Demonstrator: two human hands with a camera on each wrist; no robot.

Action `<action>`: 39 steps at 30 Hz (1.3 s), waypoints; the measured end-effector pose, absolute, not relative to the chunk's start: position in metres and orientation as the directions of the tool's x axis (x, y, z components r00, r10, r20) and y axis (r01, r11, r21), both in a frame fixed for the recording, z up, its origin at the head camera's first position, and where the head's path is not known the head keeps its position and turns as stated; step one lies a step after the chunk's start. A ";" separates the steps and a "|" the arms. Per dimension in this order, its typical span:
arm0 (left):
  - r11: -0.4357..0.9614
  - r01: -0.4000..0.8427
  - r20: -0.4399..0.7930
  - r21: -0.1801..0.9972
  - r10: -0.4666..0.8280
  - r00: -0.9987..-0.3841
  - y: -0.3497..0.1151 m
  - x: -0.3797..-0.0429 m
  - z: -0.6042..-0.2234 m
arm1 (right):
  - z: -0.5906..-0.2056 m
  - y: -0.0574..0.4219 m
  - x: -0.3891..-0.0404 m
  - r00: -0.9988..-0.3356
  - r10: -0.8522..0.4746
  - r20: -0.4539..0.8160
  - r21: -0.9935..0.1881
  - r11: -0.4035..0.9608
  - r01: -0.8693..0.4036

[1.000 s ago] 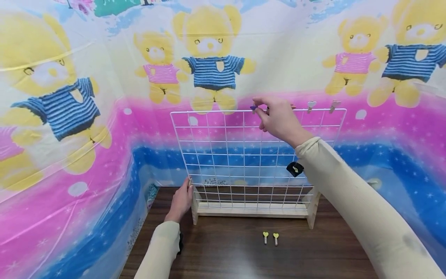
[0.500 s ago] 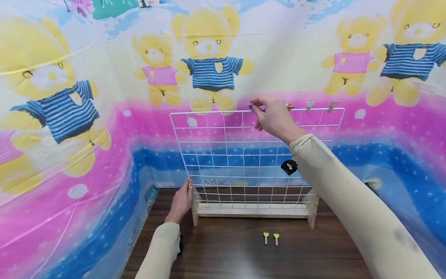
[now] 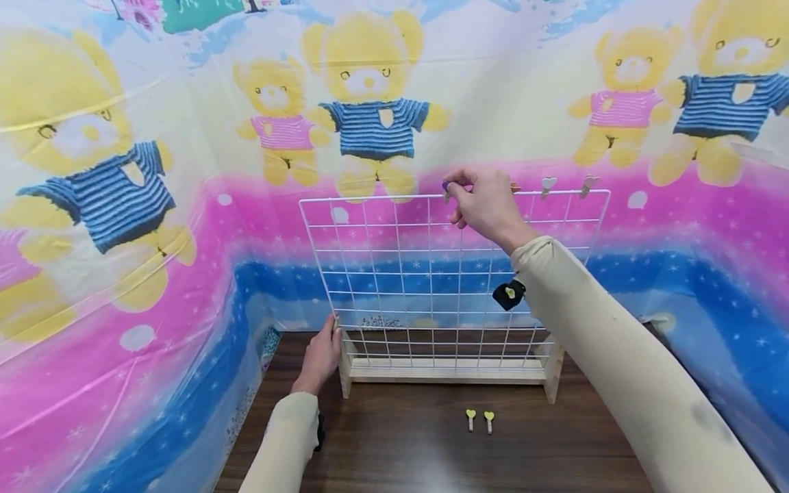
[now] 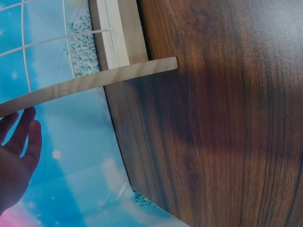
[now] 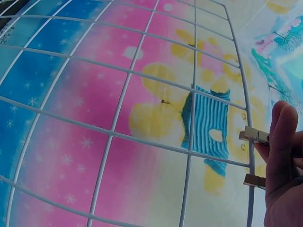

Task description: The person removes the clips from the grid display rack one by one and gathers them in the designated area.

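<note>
My right hand (image 3: pixel 490 205) pinches a small wooden clothespin with a purple heart (image 3: pixel 446 185) at the top wire of a white grid rack (image 3: pixel 431 274). In the right wrist view, the clothespin (image 5: pixel 255 135) has its jaws at the wire, its tail between thumb and fingers. A second clothespin (image 5: pixel 254 181) clips the same wire beside it. Low on the rack's left side, my left hand (image 3: pixel 319 356) holds the wooden side post (image 4: pixel 94 80); its fingertips meet the wood in the left wrist view. The heart is partly covered by my right fingers.
Further right on the top wire sit an orange clothespin (image 3: pixel 515 187), a white heart clothespin (image 3: pixel 548 184) and a pinkish-brown one (image 3: pixel 589 185). Two yellow heart clothespins (image 3: pixel 471 419) lie on the dark wooden table (image 3: pixel 394 445). A bear-print cloth (image 3: pixel 505 103) hangs behind.
My right hand has shifted slightly left along the top wire, and the purple heart now shows higher above it. My left hand stays at the post.
</note>
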State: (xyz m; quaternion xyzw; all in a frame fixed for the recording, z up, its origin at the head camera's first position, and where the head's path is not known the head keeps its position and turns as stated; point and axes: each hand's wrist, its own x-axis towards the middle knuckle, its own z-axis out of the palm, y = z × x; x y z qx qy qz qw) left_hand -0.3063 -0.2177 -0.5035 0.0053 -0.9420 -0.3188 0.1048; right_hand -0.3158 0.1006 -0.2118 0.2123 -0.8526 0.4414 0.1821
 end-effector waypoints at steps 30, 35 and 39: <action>0.793 0.043 0.182 0.607 -0.086 -0.980 -0.218 -0.306 -0.508 | -0.222 0.119 -0.286 -0.820 -0.229 0.525 -0.736 0.362 -0.572; 0.794 0.030 0.170 0.607 -0.093 -0.981 -0.218 -0.307 -0.507 | -0.237 0.128 -0.275 -0.802 -0.256 0.539 -0.715 0.365 -0.597; 0.793 0.037 0.170 0.608 -0.085 -0.982 -0.218 -0.309 -0.505 | -0.250 0.138 -0.267 -0.794 -0.265 0.547 -0.701 0.374 -0.608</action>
